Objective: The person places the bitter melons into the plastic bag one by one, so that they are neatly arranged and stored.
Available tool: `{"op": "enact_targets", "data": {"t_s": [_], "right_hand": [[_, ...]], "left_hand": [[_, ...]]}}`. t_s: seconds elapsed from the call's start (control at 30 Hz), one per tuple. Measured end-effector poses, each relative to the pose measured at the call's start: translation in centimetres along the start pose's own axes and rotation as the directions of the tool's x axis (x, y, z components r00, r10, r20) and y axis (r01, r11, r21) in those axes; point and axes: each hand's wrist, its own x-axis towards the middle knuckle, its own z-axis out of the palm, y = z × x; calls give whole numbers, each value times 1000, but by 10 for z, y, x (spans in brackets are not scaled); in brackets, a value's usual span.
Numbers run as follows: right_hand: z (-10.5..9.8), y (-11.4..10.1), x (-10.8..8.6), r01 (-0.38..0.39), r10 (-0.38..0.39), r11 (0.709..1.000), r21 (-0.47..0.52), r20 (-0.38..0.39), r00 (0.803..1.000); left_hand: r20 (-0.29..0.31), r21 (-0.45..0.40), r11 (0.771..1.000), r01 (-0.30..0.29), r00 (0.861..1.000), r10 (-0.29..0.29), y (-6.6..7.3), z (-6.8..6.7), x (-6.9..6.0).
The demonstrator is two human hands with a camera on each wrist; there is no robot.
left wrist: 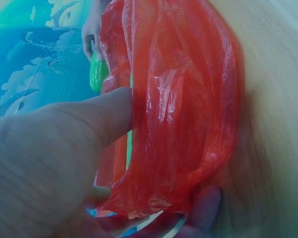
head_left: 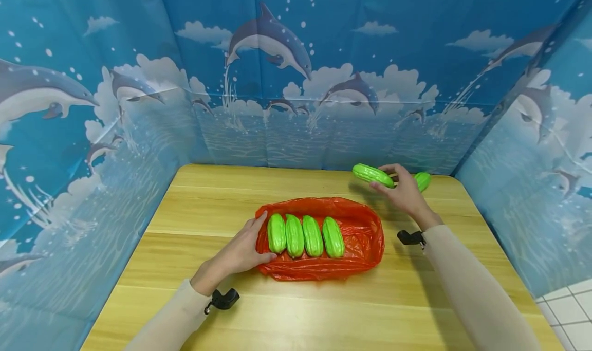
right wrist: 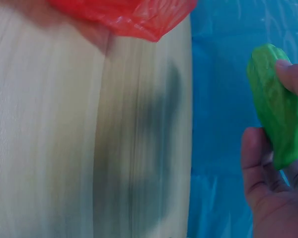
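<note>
A red plastic bag (head_left: 365, 238), spread wide into an oblong shape, lies mid-table; whether anything stiff is beneath it cannot be told. Several glossy, ridged green bitter melons (head_left: 312, 236) lie in it side by side toward its left end. My left hand (head_left: 238, 248) grips the bag's left rim, its thumb (left wrist: 107, 111) going over the edge in the left wrist view. My right hand (head_left: 404, 189) holds another bitter melon (head_left: 371, 174) above the table's back right, pinched between thumb and fingers, as the right wrist view also shows. Behind that hand, one more melon (head_left: 423, 180) is partly hidden.
The wooden table (head_left: 185, 258) ends at a blue dolphin-print curtain (head_left: 296, 130), which hangs along its back and both sides. White floor tiles (head_left: 571, 310) show at the lower right. Black wrist devices (head_left: 409, 237) sit at both sleeve cuffs.
</note>
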Motion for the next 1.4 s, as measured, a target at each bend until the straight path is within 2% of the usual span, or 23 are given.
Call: {"op": "enact_targets", "data": {"t_s": [0.27,0.7,0.97,1.27,1.4], "right_hand": [[-6,-8,-7,32,-29,999,35,-76,997],[-10,-29,-21,93,-83,989,112,-87,993],[-6,-42,-25,121,-102,978,169,-118,988],[3,-54,-27,214,-182,960,181,-180,967],[4,-60,-29,225,-195,957,185,-168,966]], "left_hand": [[1,-7,1000,-2,1000,2,0,1,1],[-4,-2,1000,3,1000,-3,0,2,0],[0,5,1000,0,1000,0,1,2,0],[13,3,1000,14,1000,-14,2,1,0],[14,6,1000,11,1000,-11,2,0,0]]}}
